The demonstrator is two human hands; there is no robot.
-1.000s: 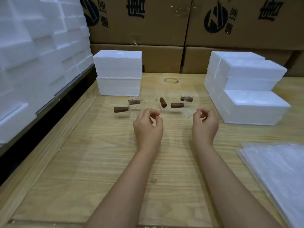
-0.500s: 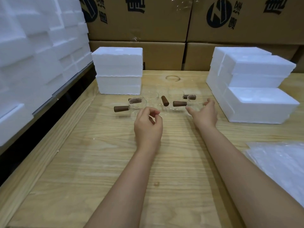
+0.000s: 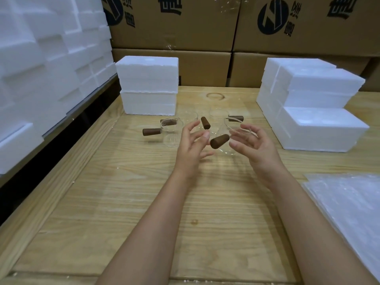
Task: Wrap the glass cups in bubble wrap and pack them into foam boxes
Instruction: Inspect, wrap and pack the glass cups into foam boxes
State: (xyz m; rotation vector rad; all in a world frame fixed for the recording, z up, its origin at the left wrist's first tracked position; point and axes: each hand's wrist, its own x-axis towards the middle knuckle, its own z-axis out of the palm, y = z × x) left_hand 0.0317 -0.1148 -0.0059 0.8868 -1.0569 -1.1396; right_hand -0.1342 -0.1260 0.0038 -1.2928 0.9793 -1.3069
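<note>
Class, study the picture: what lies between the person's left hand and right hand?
In the head view, the brown handle of a glass cup lies between the left hand and the right hand, which holds that cup.

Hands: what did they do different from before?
The right hand reached forward, gripped a glass cup and lifted it, handle facing the left hand, which opened its fingers. The other cups, foam boxes and bubble wrap stayed put.

1 head-worn wide-angle view, facing forward and down, close above wooden table [image 3: 115,212]
</note>
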